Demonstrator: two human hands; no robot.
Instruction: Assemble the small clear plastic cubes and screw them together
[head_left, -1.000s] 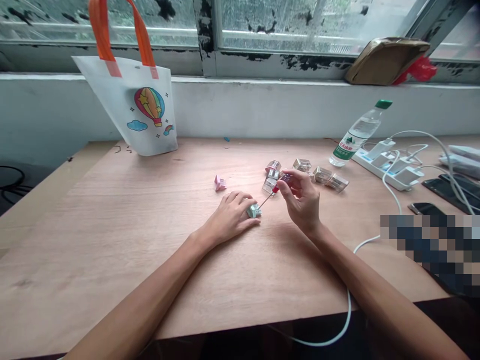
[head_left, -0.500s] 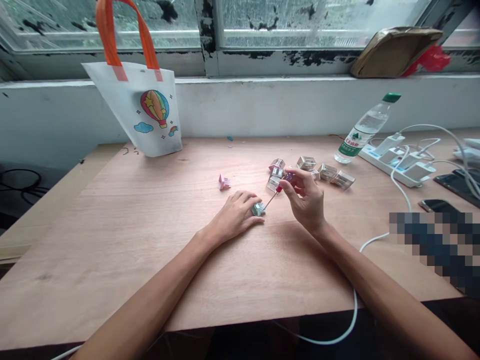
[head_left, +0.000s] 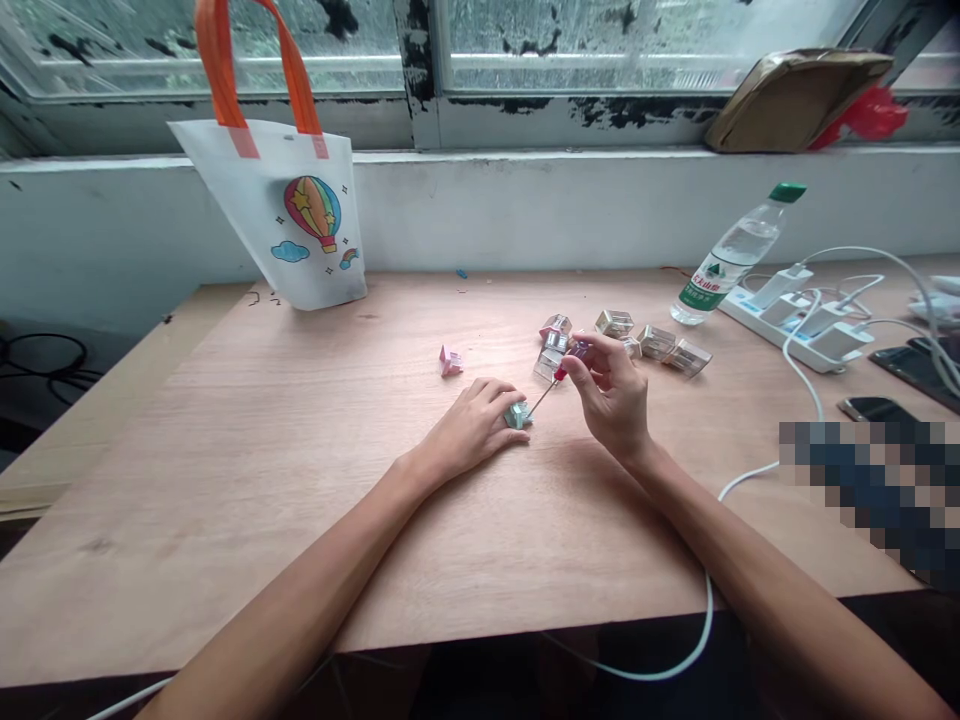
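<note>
On the wooden table (head_left: 285, 480), my left hand (head_left: 480, 420) grips a small pale green piece (head_left: 517, 415) between thumb and fingers. My right hand (head_left: 613, 390) is closed on the red and purple handle of a screwdriver (head_left: 559, 374), whose thin metal shaft slants down left so that its tip meets the green piece's right side. A small pink piece (head_left: 450, 361) lies behind my left hand. Just behind the screwdriver are clear block-like pieces (head_left: 551, 352), and more clear and brownish ones (head_left: 657, 343) lie behind my right hand.
A white bag (head_left: 311, 225) with orange handles stands at the back left. At the right are a water bottle (head_left: 731, 260), a white power strip (head_left: 795, 330) with cables, and phones (head_left: 879, 409). A white cable (head_left: 709, 610) passes under my right forearm.
The camera view has shifted very slightly. Both hands keep their grips, and the screwdriver tip stays at the green piece.
</note>
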